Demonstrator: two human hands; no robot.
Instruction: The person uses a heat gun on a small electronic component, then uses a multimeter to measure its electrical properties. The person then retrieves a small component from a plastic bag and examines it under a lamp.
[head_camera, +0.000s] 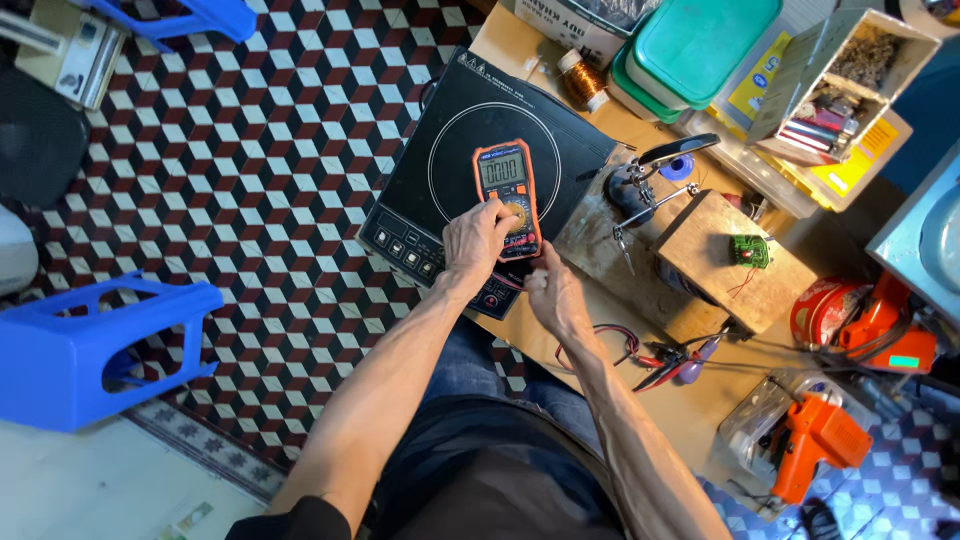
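His left hand (478, 240) pinches the orange multimeter's (508, 198) dial atop the black induction cooker (440, 150); right hand (552, 290) half-closed, steadies its lower edge. Light, rigid, rubber-edged: probably best gripped by its sides.

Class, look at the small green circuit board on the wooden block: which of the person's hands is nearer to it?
Right. The right hand is at the multimeter's lower edge, on the side toward the green circuit board; the left hand rests on the multimeter's dial, farther away.
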